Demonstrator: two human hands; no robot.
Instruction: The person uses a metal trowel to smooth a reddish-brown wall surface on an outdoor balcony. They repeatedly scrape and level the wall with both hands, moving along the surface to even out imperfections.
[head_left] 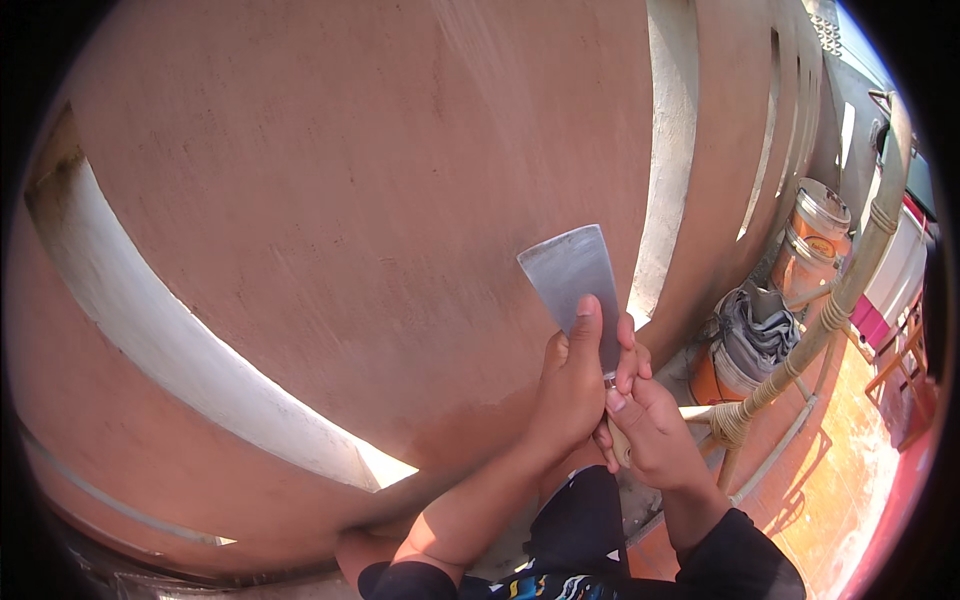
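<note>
Both my hands are closed on a scraper with a wide, flat grey metal blade and a pale handle. My left hand presses its thumb flat on the blade's face, and fingertips show past the blade's right edge. Lower down, my right hand wraps the handle, its thumb lying near the metal neck. The blade tilts up and to the left, in front of a reddish-brown wall. From this angle I cannot tell if the blade touches the wall. Most of the handle is hidden by my hands.
Pale upright slots cut through the wall on both sides. To the right stands a pole frame with wrapped joints. Behind it are orange-and-white stacked buckets and a bucket stuffed with grey cloth. Sunlit orange tiles lie beyond.
</note>
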